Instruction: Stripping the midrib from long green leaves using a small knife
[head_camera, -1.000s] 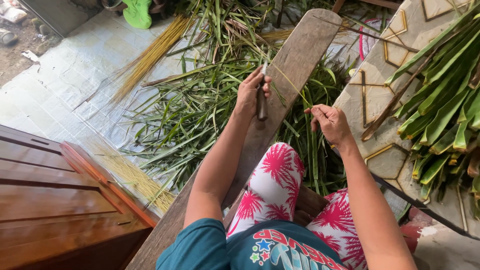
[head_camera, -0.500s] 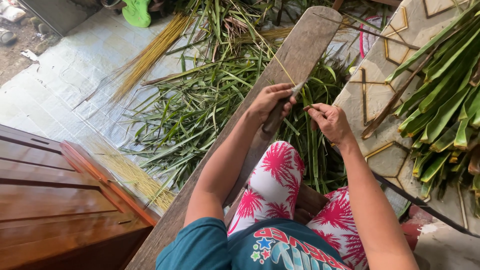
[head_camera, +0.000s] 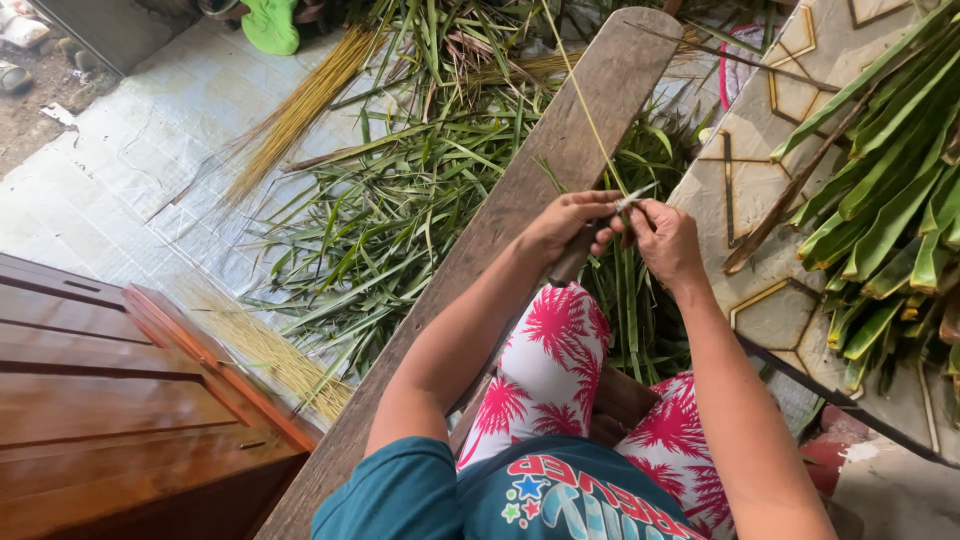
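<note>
Two hands (head_camera: 610, 230), one knife (head_camera: 585, 250), one plank (head_camera: 520, 200)

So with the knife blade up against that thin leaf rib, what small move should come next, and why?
Probably draw the knife in the left hand outward along the rib. The right hand pinches the rib's near end, the blade meets it there, and its long free length lies over the plank.

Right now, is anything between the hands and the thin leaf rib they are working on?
Nothing visible. The left hand holds a knife against the thin rib, and the right hand pinches its near end over the wooden plank.
</note>
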